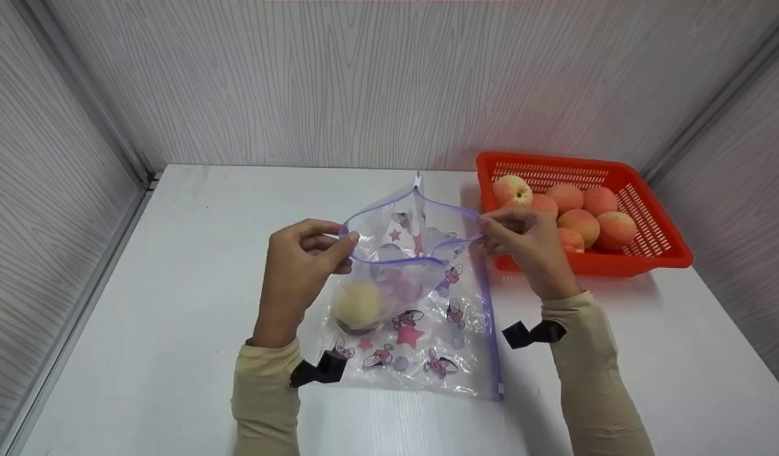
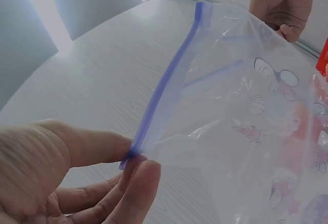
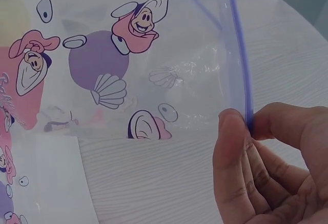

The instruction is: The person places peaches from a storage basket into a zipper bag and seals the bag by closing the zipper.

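A clear plastic zip bag (image 1: 396, 218) with purple zip strips and printed cartoon shells is held up with its mouth spread wide. My left hand (image 1: 304, 272) pinches the left side of the mouth between thumb and fingers. On the opposite side, my right hand (image 1: 529, 247) pinches the purple rim (image 3: 243, 70). The white zip slider (image 1: 417, 182) sits at the far corner. A pale yellow round shape (image 1: 358, 307) shows through the lower left; I cannot tell whether it is a fruit or a print. Beneath lies another printed zip bag (image 1: 440, 361), flat on the table.
A red plastic basket (image 1: 655, 261) holding several peaches (image 1: 579, 225) stands at the back right, just beyond my right hand. Pale wood-grain panels (image 1: 301, 82) enclose the white table (image 1: 174, 304) at the back and sides.
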The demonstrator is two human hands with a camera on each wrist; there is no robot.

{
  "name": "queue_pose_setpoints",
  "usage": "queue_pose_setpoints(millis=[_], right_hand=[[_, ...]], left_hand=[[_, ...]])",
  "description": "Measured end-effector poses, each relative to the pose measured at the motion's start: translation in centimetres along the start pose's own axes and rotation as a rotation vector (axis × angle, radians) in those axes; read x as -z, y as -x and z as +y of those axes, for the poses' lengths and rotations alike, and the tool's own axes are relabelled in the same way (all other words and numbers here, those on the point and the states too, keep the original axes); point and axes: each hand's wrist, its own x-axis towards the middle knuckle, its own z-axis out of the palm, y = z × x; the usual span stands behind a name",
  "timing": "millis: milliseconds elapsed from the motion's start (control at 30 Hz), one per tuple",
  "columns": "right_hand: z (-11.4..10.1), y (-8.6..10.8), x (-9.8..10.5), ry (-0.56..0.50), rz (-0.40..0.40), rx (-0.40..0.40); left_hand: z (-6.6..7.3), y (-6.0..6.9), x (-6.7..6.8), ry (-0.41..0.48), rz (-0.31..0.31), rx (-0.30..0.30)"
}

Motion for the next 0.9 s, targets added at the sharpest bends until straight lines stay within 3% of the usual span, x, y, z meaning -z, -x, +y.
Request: queue_pose_setpoints(millis=[267, 367, 600, 900], right_hand=[[0.5, 0.1, 0.4, -0.025, 0.019, 0.017], [0.6, 0.1, 0.5, -0.027, 0.024, 0.016], [0.8, 0.2, 0.8, -0.022, 0.024, 0.002], [0.5, 0.2, 0.8, 0.006, 0.014, -0.047]], left_hand=[[-0.5, -0.4, -1.2, 0.214, -0.018, -0.031], [-0.7, -0.5, -1.8, 0.251, -0.038, -0.030], [-0.8, -0.5, -2.3, 0.171, -0.002, -0.026], [-1.0, -0.7, -2.6, 0.133, 0.026, -0.116]])
